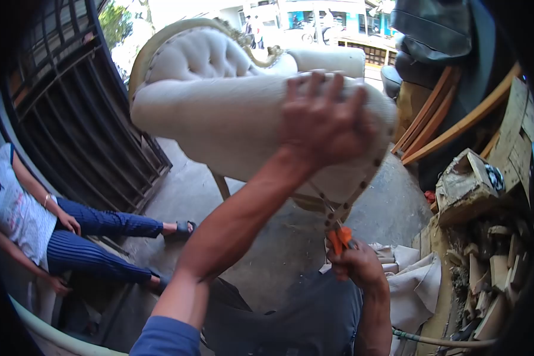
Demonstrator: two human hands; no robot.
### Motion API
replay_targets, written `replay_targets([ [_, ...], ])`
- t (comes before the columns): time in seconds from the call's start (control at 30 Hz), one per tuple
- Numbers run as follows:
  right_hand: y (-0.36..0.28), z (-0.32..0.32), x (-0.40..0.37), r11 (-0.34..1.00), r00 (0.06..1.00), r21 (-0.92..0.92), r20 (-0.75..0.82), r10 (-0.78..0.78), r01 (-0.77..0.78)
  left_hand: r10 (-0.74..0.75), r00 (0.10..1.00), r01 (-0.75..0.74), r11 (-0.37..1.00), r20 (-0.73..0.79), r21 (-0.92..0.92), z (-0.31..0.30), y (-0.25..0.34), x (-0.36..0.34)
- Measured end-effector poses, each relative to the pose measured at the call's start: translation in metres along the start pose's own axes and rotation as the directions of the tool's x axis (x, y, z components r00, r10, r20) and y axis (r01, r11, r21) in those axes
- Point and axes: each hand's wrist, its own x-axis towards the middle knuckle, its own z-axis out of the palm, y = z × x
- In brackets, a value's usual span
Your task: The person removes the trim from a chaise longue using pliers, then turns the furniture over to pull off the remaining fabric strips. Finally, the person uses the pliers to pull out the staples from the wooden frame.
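Observation:
A cream upholstered sofa (219, 113) with a buttoned back and carved frame stands in front of me. Across the top of its rolled arm lies my left hand (326, 115), slightly blurred, with fingers spread over the fabric. Dark round studs run along the edge of the arm's front panel (342, 178). Below that panel, my right hand (359, 261) is closed around the orange handles of a pair of scissors (340, 238). Their metal blades point up and left, right at the panel's lower edge.
To the left a seated person (24, 207) stretches their legs towards the sofa, by a dark metal gate (77, 113). Cream cloth (418, 282) lies beside my right arm. Wood scraps (492, 285) and curved wooden pieces (466, 121) fill the right side.

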Motion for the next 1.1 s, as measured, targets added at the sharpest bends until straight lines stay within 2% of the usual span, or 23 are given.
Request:
replay_targets([
  [0.03, 0.005, 0.0, -0.009, 0.999, 0.999, -0.018, 0.001, 0.034, -0.034, -0.07, 0.995, 0.072, 0.997, 0.07, -0.033, 0.008, 0.019, 0.007],
  [0.1, 0.007, 0.001, -0.029, 0.984, 0.998, 0.176, -0.057, -0.019, 0.028, -0.14, 0.99, 0.138, 0.98, 0.002, -0.142, 0.044, 0.054, 0.019],
  [0.17, 0.002, -0.006, -0.048, 0.952, 0.98, 0.253, -0.142, -0.141, 0.174, -0.18, 0.984, 0.176, 0.975, -0.018, -0.136, 0.065, 0.082, 0.031],
  [0.23, -0.004, -0.022, -0.059, 0.918, 0.948, 0.285, -0.237, -0.211, 0.276, -0.039, 0.994, 0.075, 0.929, 0.107, -0.363, 0.078, 0.111, 0.042],
  [0.27, -0.011, -0.034, -0.06, 0.911, 0.93, 0.27, -0.281, -0.235, 0.312, 0.088, 0.994, -0.038, 0.83, 0.063, -0.556, 0.079, 0.116, 0.034],
  [0.3, -0.014, -0.046, -0.06, 0.902, 0.932, 0.301, -0.287, -0.222, 0.308, 0.039, 0.999, -0.012, 0.726, 0.023, -0.688, 0.068, 0.126, 0.025],
  [0.37, -0.013, -0.052, -0.074, 0.878, 0.926, 0.356, -0.312, -0.211, 0.32, 0.03, 0.994, 0.057, 0.655, 0.101, -0.753, 0.044, 0.125, -0.014],
  [0.4, -0.019, -0.051, -0.075, 0.915, 0.93, 0.26, -0.286, -0.231, 0.307, 0.012, 0.962, 0.191, 0.688, 0.274, -0.7, 0.038, 0.121, -0.042],
  [0.43, -0.022, -0.051, -0.074, 0.945, 0.937, 0.165, -0.258, -0.234, 0.282, 0.013, 0.961, 0.185, 0.714, 0.277, -0.675, 0.043, 0.113, -0.067],
  [0.5, -0.02, -0.058, -0.072, 0.942, 0.941, 0.197, -0.258, -0.217, 0.271, -0.002, 0.948, 0.219, 0.728, 0.318, -0.649, 0.037, 0.108, -0.092],
  [0.57, -0.018, -0.062, -0.071, 0.934, 0.923, 0.161, -0.277, -0.268, 0.32, 0.04, 0.931, 0.177, 0.822, 0.364, -0.542, 0.027, 0.105, -0.099],
  [0.63, -0.015, -0.066, -0.072, 0.923, 0.935, 0.225, -0.247, -0.255, 0.312, -0.001, 0.896, 0.246, 0.834, 0.443, -0.494, 0.037, 0.105, -0.112],
  [0.7, -0.023, -0.054, -0.071, 0.93, 0.941, 0.201, -0.207, -0.267, 0.308, -0.041, 0.876, 0.282, 0.851, 0.48, -0.443, 0.041, 0.104, -0.116],
  [0.77, -0.022, -0.041, -0.066, 0.932, 0.846, -0.051, -0.406, -0.347, 0.358, -0.037, 0.78, 0.34, 0.863, 0.624, -0.374, 0.039, 0.108, -0.108],
  [0.8, -0.016, -0.051, -0.065, 0.93, 0.852, -0.049, -0.385, -0.353, 0.364, -0.033, 0.777, 0.341, 0.861, 0.628, -0.376, 0.041, 0.111, -0.111],
  [0.83, -0.004, -0.057, -0.064, 0.933, 0.855, -0.039, -0.389, -0.344, 0.358, -0.103, 0.794, 0.388, 0.844, 0.599, -0.37, 0.041, 0.115, -0.117],
  [0.87, 0.007, -0.061, -0.062, 0.914, 0.875, 0.026, -0.3, -0.379, 0.404, -0.175, 0.807, 0.433, 0.826, 0.565, -0.361, 0.04, 0.115, -0.122],
  [0.9, 0.016, -0.064, -0.059, 0.89, 0.883, 0.092, -0.209, -0.421, 0.447, -0.176, 0.805, 0.433, 0.828, 0.567, -0.357, 0.038, 0.114, -0.126],
  [0.97, 0.038, -0.065, -0.051, 0.892, 0.904, 0.177, -0.186, -0.385, 0.416, -0.437, 0.707, 0.658, 0.695, 0.556, -0.29, 0.032, 0.115, -0.137],
  [1.0, 0.052, -0.065, -0.038, 0.937, 0.867, -0.086, -0.358, -0.346, 0.338, -0.44, 0.698, 0.665, 0.69, 0.565, -0.284, 0.031, 0.115, -0.138],
  [1.03, 0.07, -0.065, -0.026, 0.931, 0.786, -0.315, -0.521, -0.333, 0.185, -0.48, 0.682, 0.702, 0.639, 0.552, -0.313, 0.029, 0.116, -0.135],
  [1.07, 0.084, -0.07, -0.007, 0.757, 0.736, -0.652, -0.488, -0.468, 0.048, -0.515, 0.665, 0.733, 0.587, 0.541, -0.343, 0.027, 0.118, -0.131],
  [1.1, 0.089, -0.074, 0.013, 0.465, 0.711, -0.878, -0.401, -0.578, -0.117, -0.51, 0.651, 0.743, 0.579, 0.562, -0.336, 0.027, 0.125, -0.128],
])
